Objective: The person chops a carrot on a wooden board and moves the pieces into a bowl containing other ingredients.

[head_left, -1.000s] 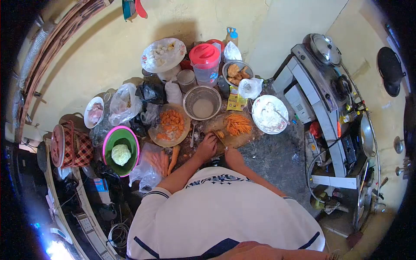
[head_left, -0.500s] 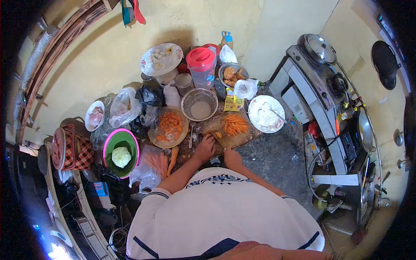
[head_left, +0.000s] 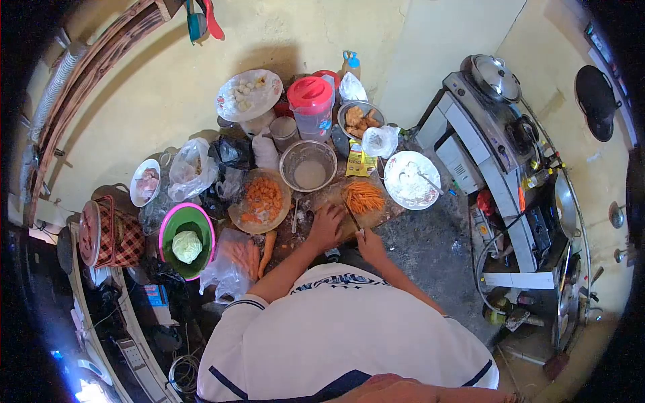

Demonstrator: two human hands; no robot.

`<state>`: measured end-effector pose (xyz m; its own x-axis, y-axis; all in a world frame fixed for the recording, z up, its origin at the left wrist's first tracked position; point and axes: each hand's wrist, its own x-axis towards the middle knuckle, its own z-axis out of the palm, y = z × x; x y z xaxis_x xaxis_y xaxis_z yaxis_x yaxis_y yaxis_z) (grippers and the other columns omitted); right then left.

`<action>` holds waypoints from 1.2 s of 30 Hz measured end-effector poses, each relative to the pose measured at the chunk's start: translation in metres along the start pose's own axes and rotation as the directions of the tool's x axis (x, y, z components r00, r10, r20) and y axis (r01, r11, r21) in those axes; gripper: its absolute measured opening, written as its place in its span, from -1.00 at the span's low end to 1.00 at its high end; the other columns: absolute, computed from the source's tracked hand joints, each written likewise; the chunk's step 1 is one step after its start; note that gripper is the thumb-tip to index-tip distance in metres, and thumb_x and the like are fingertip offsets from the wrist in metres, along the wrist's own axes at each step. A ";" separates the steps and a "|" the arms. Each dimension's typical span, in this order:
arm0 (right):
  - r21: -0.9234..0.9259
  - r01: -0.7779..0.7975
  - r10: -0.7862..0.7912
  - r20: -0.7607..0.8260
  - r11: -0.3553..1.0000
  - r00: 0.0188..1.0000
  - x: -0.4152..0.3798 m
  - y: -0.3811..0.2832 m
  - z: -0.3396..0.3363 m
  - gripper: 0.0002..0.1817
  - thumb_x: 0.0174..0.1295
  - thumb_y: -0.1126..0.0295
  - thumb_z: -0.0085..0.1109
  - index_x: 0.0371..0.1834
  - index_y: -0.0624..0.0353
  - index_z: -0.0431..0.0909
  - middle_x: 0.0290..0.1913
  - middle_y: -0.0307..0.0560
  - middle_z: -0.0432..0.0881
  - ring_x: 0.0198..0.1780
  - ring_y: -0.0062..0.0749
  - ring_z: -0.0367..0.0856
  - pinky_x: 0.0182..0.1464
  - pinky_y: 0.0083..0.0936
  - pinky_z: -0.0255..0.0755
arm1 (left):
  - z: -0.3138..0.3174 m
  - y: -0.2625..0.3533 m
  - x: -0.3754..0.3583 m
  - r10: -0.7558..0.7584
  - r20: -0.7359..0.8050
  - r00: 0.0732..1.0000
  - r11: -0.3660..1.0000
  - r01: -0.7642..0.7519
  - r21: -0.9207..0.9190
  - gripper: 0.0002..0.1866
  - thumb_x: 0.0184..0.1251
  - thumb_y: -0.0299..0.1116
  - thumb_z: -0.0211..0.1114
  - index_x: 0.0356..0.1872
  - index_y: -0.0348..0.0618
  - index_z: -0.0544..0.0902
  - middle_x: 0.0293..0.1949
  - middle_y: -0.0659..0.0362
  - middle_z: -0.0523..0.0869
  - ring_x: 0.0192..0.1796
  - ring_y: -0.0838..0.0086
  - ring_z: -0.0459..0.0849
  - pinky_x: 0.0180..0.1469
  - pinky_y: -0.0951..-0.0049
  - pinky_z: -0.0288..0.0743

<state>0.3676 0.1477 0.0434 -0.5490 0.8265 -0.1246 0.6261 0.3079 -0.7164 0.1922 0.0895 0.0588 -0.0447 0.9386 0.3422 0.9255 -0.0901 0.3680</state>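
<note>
From my remote seat, I have the right hand with its grip closed round the handle of a knife, whose blade points to about 11 o'clock over the chopping board. The left hand lies palm down at 9 o'clock from the knife, fingers loosely spread; I can't tell whether its grip has hold of anything underneath. The thin carrot sticks sit heaped on the board at 1 o'clock from the blade, just beside it.

Taking the board as my dial, I see a metal bowl of pale liquid at 10 o'clock, a yellow packet at 12 and a white dish of white powder at 2. A plate of orange pieces is at 9, and a whole carrot at 8.
</note>
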 end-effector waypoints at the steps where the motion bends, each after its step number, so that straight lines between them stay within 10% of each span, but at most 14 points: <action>1: -0.001 0.033 -0.033 0.048 0.999 0.998 0.001 0.000 0.001 -0.66 0.28 0.18 -0.06 -0.24 0.32 0.41 -0.41 0.36 0.55 -0.28 0.30 0.53 -0.27 0.01 0.37 | -0.001 -0.008 -0.002 -0.052 -0.019 0.998 0.995 0.050 -0.084 -0.55 -0.05 -0.43 0.25 -0.01 -0.22 0.54 -0.01 -0.02 0.54 0.16 0.04 0.38 0.21 0.11 0.26; 6: -0.067 0.123 -0.100 0.278 0.990 0.955 0.006 0.004 0.007 -0.65 0.27 0.19 -0.04 -0.25 0.34 0.44 -0.40 0.37 0.54 -0.28 0.30 0.52 -0.25 0.00 0.37 | -0.035 -0.047 -0.031 -0.173 -0.208 0.963 0.983 0.156 -0.097 -0.67 -0.09 -0.49 0.19 -0.17 -0.20 0.54 -0.11 0.03 0.58 0.06 0.08 0.45 0.04 0.10 0.34; 12: -0.104 -0.078 0.087 0.086 0.991 0.992 0.017 0.016 0.000 -0.64 0.27 0.18 -0.04 -0.29 0.34 0.47 -0.37 0.38 0.55 -0.25 0.30 0.52 -0.21 0.02 0.37 | -0.057 -0.113 -0.089 -0.311 -0.408 0.858 0.884 0.419 0.208 -0.65 -0.06 -0.52 0.21 -0.14 -0.24 0.52 -0.15 -0.03 0.54 -0.04 0.04 0.48 0.02 0.10 0.36; 14: -0.163 -0.004 0.024 0.125 0.987 0.992 0.018 0.010 -0.011 -0.63 0.27 0.17 -0.04 -0.29 0.35 0.46 -0.35 0.37 0.55 -0.24 0.29 0.52 -0.20 0.03 0.36 | -0.081 -0.116 -0.090 -0.669 -0.289 0.684 0.677 0.722 0.141 -0.62 -0.03 -0.51 0.21 -0.09 -0.27 0.49 -0.10 -0.08 0.51 -0.01 0.02 0.46 0.04 0.10 0.36; 17: -0.109 0.084 -0.060 0.207 0.990 0.977 0.014 -0.014 -0.028 -0.63 0.25 0.15 -0.01 -0.26 0.33 0.46 -0.34 0.36 0.56 -0.23 0.28 0.52 -0.19 0.03 0.36 | -0.078 -0.147 -0.106 -0.772 -0.206 0.602 0.598 0.797 0.085 -0.56 -0.04 -0.49 0.23 -0.02 -0.26 0.47 -0.08 -0.10 0.51 0.03 0.02 0.44 0.07 0.12 0.34; 24: -0.204 0.203 -0.097 0.435 0.958 0.895 0.009 -0.027 -0.033 -0.60 0.18 0.14 0.10 -0.16 0.30 0.45 -0.29 0.33 0.57 -0.18 0.24 0.53 -0.15 -0.02 0.39 | -0.083 -0.136 -0.065 -0.746 -0.151 0.649 0.617 0.758 0.211 -0.56 0.02 -0.40 0.24 0.01 -0.18 0.48 -0.02 -0.10 0.52 0.08 0.04 0.46 0.10 0.13 0.34; 29: -0.274 0.074 0.058 0.444 0.959 0.894 0.002 -0.038 -0.039 -0.62 0.14 0.18 0.14 -0.12 0.25 0.45 -0.23 0.29 0.58 -0.15 0.22 0.53 -0.11 -0.04 0.39 | -0.077 -0.144 -0.048 -0.847 -0.052 0.529 0.503 0.830 0.240 -0.82 0.10 -0.40 0.21 -0.29 -0.20 0.65 -0.25 -0.09 0.66 -0.16 0.05 0.65 -0.10 0.14 0.54; 33: -0.270 0.058 0.068 0.433 0.961 0.899 0.002 -0.028 -0.043 -0.62 0.13 0.20 0.15 -0.10 0.25 0.45 -0.21 0.30 0.58 -0.13 0.22 0.53 -0.10 -0.04 0.39 | -0.054 -0.167 -0.057 -0.760 -0.197 0.619 0.556 0.777 0.297 -0.84 0.10 -0.36 0.21 -0.45 -0.24 0.66 -0.40 -0.08 0.68 -0.33 0.05 0.68 -0.24 0.18 0.58; 36: -0.218 0.077 0.020 0.410 0.973 0.912 0.002 -0.022 -0.042 -0.62 0.12 0.21 0.15 -0.10 0.25 0.45 -0.21 0.30 0.58 -0.13 0.21 0.53 -0.09 -0.05 0.39 | -0.079 -0.151 -0.045 -0.878 0.033 0.477 0.458 0.819 0.344 -0.67 0.18 -0.13 0.23 -0.35 -0.26 0.60 -0.26 -0.10 0.64 -0.18 0.08 0.64 -0.22 0.13 0.55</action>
<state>0.3761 0.1625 0.0880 -0.7153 0.5663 -0.4095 0.6876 0.4658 -0.5570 0.0251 0.0345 0.0562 -0.8214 0.5382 -0.1887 0.5171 0.8424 0.1515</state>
